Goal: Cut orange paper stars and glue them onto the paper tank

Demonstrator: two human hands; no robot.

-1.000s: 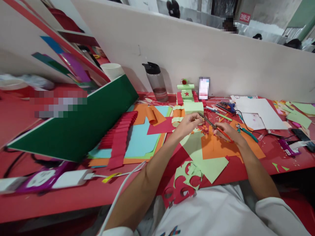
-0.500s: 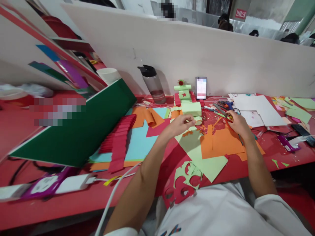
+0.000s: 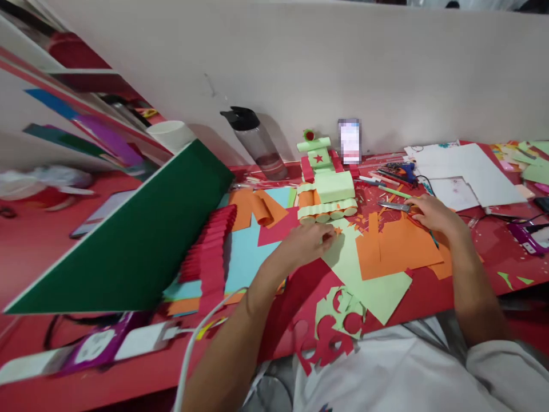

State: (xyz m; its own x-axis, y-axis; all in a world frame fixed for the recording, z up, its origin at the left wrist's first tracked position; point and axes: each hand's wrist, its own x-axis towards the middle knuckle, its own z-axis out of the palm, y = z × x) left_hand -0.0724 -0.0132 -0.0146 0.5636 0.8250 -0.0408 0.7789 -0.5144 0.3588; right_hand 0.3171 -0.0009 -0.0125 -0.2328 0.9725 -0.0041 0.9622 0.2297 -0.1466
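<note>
My left hand [image 3: 315, 239] is low over the light green paper sheet [image 3: 345, 260], fingers curled together. Its fingertips are beside a small orange paper star [image 3: 338, 230]; whether they pinch anything is hidden. My right hand [image 3: 435, 216] closes round the handles of the scissors [image 3: 395, 206], whose blades point left over the table. Just behind my left hand stands a light green paper tank model [image 3: 334, 187] with orange rolls and a red star. Orange paper sheets [image 3: 398, 249] lie between my two hands, with small orange scraps [image 3: 358, 222] behind them.
A dark green board [image 3: 128, 240] leans at the left, near pleated red paper [image 3: 212, 246]. A water bottle [image 3: 261, 146] and a phone [image 3: 350, 142] stand along the white partition [image 3: 291, 68]. White sheets [image 3: 480, 169] lie back right. A white cable [image 3: 193, 343] crosses my left forearm.
My left hand has come down from beside the tank model to the orange star. My right hand has lowered with the scissors towards the table. The camera view has tilted down.
</note>
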